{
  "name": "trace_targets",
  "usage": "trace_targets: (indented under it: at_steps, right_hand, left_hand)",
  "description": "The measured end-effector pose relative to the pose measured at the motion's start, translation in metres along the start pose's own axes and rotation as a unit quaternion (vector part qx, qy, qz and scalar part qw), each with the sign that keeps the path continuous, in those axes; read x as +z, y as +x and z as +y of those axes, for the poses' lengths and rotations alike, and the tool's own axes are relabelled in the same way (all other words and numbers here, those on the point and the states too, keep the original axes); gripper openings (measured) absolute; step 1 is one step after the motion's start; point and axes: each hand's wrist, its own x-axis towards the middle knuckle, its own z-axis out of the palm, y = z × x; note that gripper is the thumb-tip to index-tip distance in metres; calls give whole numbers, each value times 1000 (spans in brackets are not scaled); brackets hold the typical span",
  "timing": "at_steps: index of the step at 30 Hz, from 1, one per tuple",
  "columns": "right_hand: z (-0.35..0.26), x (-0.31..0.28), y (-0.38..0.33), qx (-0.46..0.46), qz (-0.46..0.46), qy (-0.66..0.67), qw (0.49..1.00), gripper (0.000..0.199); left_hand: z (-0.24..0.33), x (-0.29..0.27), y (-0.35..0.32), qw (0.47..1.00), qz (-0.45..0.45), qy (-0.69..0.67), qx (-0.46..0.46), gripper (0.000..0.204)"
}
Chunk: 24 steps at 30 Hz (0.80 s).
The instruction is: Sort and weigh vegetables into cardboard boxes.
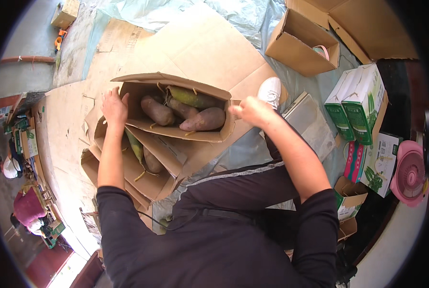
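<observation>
- The left hand grips the left wall of a cardboard box, fingers curled over its edge.
- The right hand is clenched on the box's right corner.
- The box, held tilted over flattened cardboard on the floor, carries sweet potatoes.
- A second open box lies just below it.

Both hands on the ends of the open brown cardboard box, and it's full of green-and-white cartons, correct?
Not quite. The head view shows both the left hand and right hand at the ends of the open brown cardboard box, but it holds long brownish and green root vegetables, not cartons.
</observation>
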Motion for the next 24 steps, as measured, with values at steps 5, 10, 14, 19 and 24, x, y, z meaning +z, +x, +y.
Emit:
trace_targets:
  at_steps: [5, 10, 14, 19, 24]
  right_hand:
    - [32, -60, -35, -90, 128, 185, 970, 37]
    - [96, -92, -114, -32, 205, 258, 944, 26]
    - [174, -73, -172, 85, 245, 342, 903, 24]
    - [252, -20, -234, 190, 258, 348, 881, 25]
    - [279, 19, -263, 237, 232, 407, 851, 25]
  left_hand:
    - [67, -46, -65, 934, -21, -168, 314, 34]
    - [73, -3, -106, 887, -221, -53, 402, 24]
    - [65, 21, -98, 896, -239, -13, 375, 19]
    - [68, 14, -93, 871, -264, -34, 413, 23]
    - [45, 16, -91, 863, -274, -12, 424, 32]
